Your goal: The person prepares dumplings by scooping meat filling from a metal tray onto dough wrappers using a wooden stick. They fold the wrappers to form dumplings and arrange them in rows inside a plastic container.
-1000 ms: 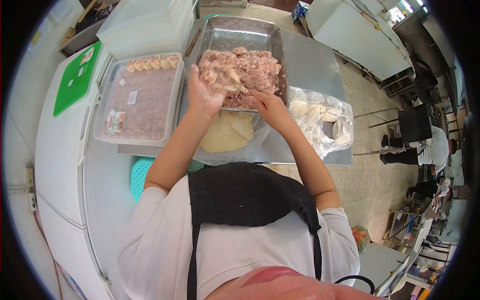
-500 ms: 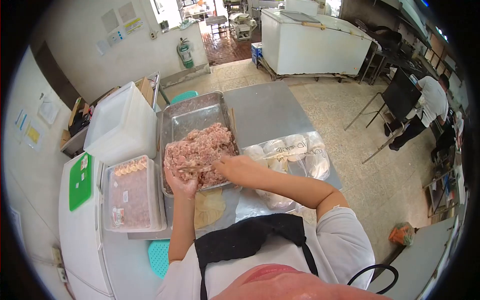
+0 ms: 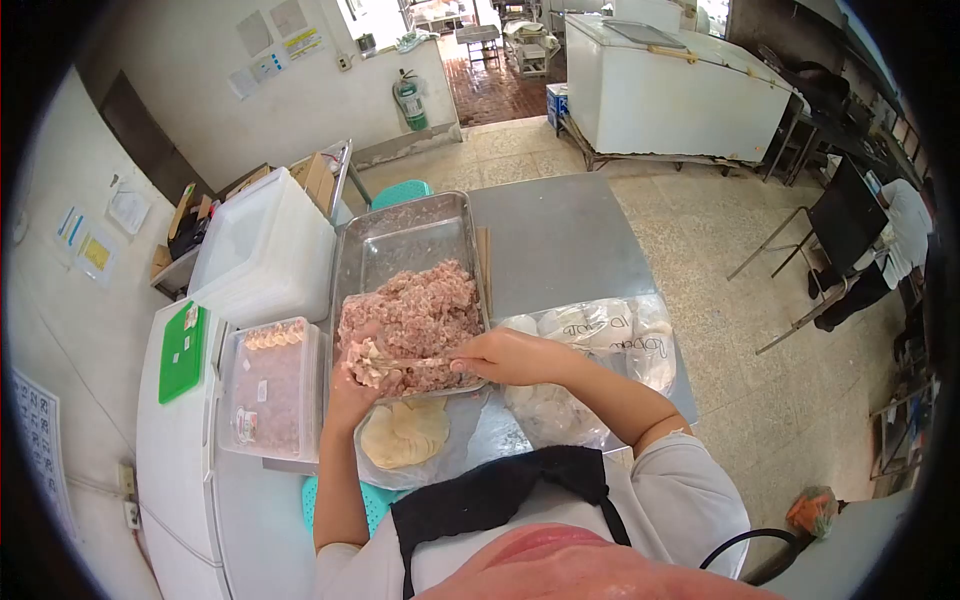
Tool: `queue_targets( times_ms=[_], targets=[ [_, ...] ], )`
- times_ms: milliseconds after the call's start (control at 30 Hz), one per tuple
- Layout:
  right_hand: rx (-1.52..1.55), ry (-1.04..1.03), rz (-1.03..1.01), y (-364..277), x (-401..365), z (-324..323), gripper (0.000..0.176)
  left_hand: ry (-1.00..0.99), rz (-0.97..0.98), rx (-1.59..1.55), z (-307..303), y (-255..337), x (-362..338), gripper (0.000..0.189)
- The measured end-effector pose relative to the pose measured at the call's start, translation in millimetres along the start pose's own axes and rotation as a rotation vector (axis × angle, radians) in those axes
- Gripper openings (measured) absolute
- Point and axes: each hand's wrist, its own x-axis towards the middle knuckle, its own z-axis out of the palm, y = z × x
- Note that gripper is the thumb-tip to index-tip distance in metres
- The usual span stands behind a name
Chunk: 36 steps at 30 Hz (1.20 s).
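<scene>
From here, the right hand grips a slim utensil pointing nine o'clock, to meat cupped in the left hand.

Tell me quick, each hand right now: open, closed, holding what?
Left hand: cupped, holding some ground meat.
Right hand: closed on a thin utensil.
</scene>
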Motion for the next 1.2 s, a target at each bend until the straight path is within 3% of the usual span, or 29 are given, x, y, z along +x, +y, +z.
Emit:
queue_targets(
  times_ms=[67,100,167,300,367,400,467,567,600,633,700,733,800,867,900,933,967,1033,1100,1167,1200],
  targets=[
    [-0.045,0.008,-0.014,-0.4,-1.1,4.8,0.034,-0.229,-0.188,0.019,-4.5,10.7,2.8,0.032],
    [-0.043,0.005,-0.012,4.7,0.3,10.4,0.034,-0.23,-0.191,0.018,-6.9,8.9,6.8,0.032],
    [-0.02,0.002,-0.081,28.7,6.1,26.0,0.035,-0.414,-0.26,-0.039,-11.7,5.5,12.5,0.02],
    [-0.106,-0.079,-0.133,67.8,19.9,21.5,0.033,-0.397,-0.052,0.319,0.9,-17.1,3.4,0.019],
    [-0.434,0.047,-0.082,47.0,21.4,9.4,0.026,-0.226,-0.432,0.109,7.2,-38.4,-3.4,0.024],
    [-0.434,0.043,-0.087,38.5,21.4,14.6,0.026,-0.22,-0.433,0.109,8.1,-59.4,-4.5,0.024],
    [-0.526,0.259,-0.113,24.1,18.7,35.2,0.02,-0.095,-0.452,-0.112,4.8,-97.2,-10.1,0.032],
    [-0.497,0.143,-0.046,72.2,31.7,60.7,0.02,-0.111,-0.501,-0.035,4.3,-64.2,-1.8,0.042],
    [-0.623,0.099,0.099,85.7,30.2,52.9,0.017,-0.089,-0.57,-0.083,0.7,-73.8,-7.9,0.047],
    [-0.619,0.087,0.094,84.1,26.7,42.3,0.017,-0.079,-0.58,-0.085,-1.4,-68.2,-10.7,0.047],
    [-0.635,0.033,0.177,74.4,18.6,27.3,0.021,-0.19,-0.393,-0.093,-11.6,-53.4,-15.9,0.051],
    [-0.627,0.007,0.173,69.3,12.8,19.6,0.021,-0.177,-0.416,-0.1,-13.7,-47.4,-17.5,0.051],
    [-0.378,0.256,0.048,53.5,6.0,9.9,0.026,-0.08,-0.199,0.095,-17.5,-37.2,-14.4,0.05],
    [-0.186,0.142,0.03,19.0,7.4,7.6,0.028,-0.039,-0.093,0.153,-13.6,-26.9,-10.1,0.045],
    [-0.002,0.069,0.027,10.5,7.6,14.9,0.032,-0.144,-0.114,0.12,-14.3,-19.1,-4.0,0.043],
    [-0.02,0.062,0.005,13.8,9.3,33.6,0.031,-0.249,-0.135,0.081,-14.5,-16.6,-0.7,0.041],
    [-0.002,0.023,0.006,18.7,10.0,39.7,0.031,-0.229,-0.173,0.078,-13.8,-21.3,-2.2,0.041],
    [0.043,-0.039,0.096,36.1,14.5,31.7,0.032,-0.266,-0.12,0.389,-12.2,-28.5,-6.4,0.029],
    [-0.091,-0.021,0.001,34.6,15.4,24.1,0.031,-0.203,-0.215,0.281,-5.2,-34.6,-11.7,0.031],
    [-0.623,0.115,0.063,5.1,10.8,19.8,0.026,-0.139,-0.294,0.17,-4.0,-55.2,-15.2,0.033],
    [-0.566,0.247,-0.011,5.0,10.2,34.3,0.021,-0.153,-0.4,0.109,-3.2,-74.9,-16.1,0.034]
  ],
)
